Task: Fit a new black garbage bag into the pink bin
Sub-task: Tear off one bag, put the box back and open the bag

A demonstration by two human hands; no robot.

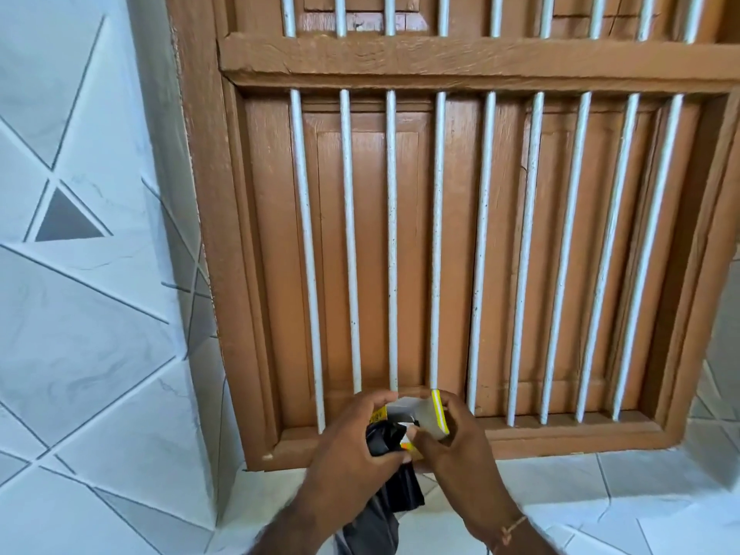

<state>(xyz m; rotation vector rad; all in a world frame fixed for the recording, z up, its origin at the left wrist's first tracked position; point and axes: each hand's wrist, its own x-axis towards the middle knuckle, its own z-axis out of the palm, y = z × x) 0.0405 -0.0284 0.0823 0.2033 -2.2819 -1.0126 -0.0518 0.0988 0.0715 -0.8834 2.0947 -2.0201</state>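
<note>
Two hands meet low in the view, in front of a brown wooden window [460, 242]. The left hand [352, 454] has its grip closed around one black garbage bag [384, 438], thumb and fingers pinching the bunched plastic, whose loose tail hangs down below that grip and between the two wrists. The right hand [452, 442] has its grip closed on one clear plastic packet [434, 414] with a yellow edge, held just above and beside the black bag; a yellow printed corner shows under the left fingers. A thin string bracelet [512, 530] circles the right wrist. Above the grips stand nine white vertical bars [392, 242] in the lower window panel. Left of the grips is a white tiled wall [80, 274] with grey triangular lines. Under the grips lies a white tiled ledge [580, 486]. The pink bin is not visible.
</note>
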